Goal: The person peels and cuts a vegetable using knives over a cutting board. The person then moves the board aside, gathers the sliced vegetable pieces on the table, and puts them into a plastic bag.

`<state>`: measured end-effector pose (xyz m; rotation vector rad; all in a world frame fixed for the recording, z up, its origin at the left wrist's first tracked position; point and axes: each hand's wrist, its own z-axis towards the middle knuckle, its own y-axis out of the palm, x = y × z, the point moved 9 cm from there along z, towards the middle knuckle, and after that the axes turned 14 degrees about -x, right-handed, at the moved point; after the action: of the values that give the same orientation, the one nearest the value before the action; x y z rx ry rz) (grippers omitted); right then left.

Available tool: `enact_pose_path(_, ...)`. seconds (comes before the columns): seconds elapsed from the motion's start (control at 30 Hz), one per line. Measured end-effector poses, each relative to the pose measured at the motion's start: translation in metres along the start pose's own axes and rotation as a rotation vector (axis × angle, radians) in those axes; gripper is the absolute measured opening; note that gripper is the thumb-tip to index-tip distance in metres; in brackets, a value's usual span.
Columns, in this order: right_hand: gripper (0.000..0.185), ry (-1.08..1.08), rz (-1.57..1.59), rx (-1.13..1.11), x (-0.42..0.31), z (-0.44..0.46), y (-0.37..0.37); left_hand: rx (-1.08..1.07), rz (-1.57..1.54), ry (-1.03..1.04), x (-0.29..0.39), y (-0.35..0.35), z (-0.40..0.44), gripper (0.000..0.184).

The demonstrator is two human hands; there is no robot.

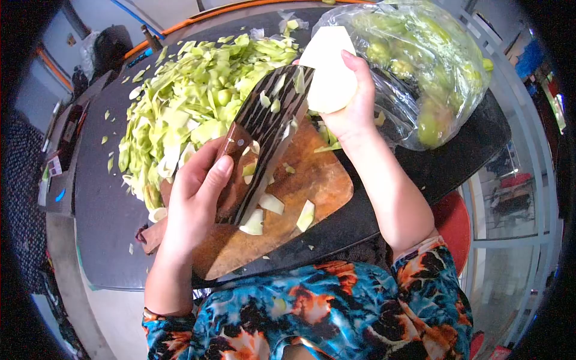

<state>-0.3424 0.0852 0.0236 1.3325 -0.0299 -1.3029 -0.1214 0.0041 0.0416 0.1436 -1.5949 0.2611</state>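
My left hand (201, 177) is closed round the brown riveted handle of a broad dark knife (270, 120). Pale chips cling to the streaked blade, which slants up toward a pale, peeled fruit or vegetable (331, 72). My right hand (354, 102) grips this piece from below and the side, thumb on its face. The blade tip is close to it; I cannot tell if they touch. Beneath lies a wooden cutting board (324, 180) with several cut pieces (306, 216) on it. Its handle (154, 235) sticks out at the left.
A big heap of light-green peelings (192, 102) covers the table's (99, 210) left and middle. At the back right, a clear plastic bag (414, 66) holds green produce. Small scraps are scattered around the heap. A red stool (453, 228) shows beyond the right edge.
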Motion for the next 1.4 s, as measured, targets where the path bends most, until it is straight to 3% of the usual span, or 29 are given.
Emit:
enact_pose_path(0.27,0.052,-0.079,0.004,0.036,-0.014,-0.002,0.002,-0.054,-0.104,0.020,-0.002,0.011,0.000,0.036)
enact_pose_path(0.57,0.048,-0.010,-0.039,0.119,-0.008,-0.004,-0.007,-0.004,0.065,0.001,-0.001,-0.005,0.002,0.035)
enact_pose_path(0.77,0.049,-0.153,0.023,0.199,-0.029,0.003,-0.040,-0.117,-0.466,-0.124,-0.008,-0.006,-0.004,0.038)
enact_pose_path(0.87,0.056,-0.277,0.036,0.207,-0.081,0.009,-0.062,0.007,-0.445,-0.020,0.000,-0.017,-0.005,0.040)
enact_pose_path(0.9,0.059,-0.276,0.028,0.177,-0.082,0.008,-0.050,-0.092,-0.445,0.043,0.005,-0.017,-0.004,0.040)
enact_pose_path(1.0,0.063,-0.167,0.113,-0.037,-0.058,0.011,-0.020,0.229,0.039,0.077,0.007,-0.046,-0.006,0.038)
enact_pose_path(1.03,0.063,-0.109,0.155,-0.128,-0.048,0.010,-0.009,0.244,0.138,0.094,0.010,-0.051,-0.006,0.036)
enact_pose_path(1.1,0.066,-0.042,0.117,-0.211,-0.033,0.007,0.006,0.349,0.760,0.307,0.040,-0.049,-0.008,0.034)
enact_pose_path(1.17,0.067,0.011,0.057,-0.261,-0.019,0.001,0.023,0.458,1.005,0.231,0.051,-0.041,-0.013,0.037)
enact_pose_path(1.27,0.064,0.153,0.102,-0.373,0.006,-0.012,0.046,0.459,1.330,0.113,0.053,-0.038,-0.008,0.040)
enact_pose_path(1.3,0.059,0.136,0.074,-0.235,0.014,-0.012,0.034,0.451,1.308,0.075,0.045,-0.043,-0.006,0.040)
enact_pose_path(1.4,0.056,0.158,-0.033,-0.164,0.025,-0.023,0.038,0.387,1.419,0.029,0.026,-0.042,0.004,0.035)
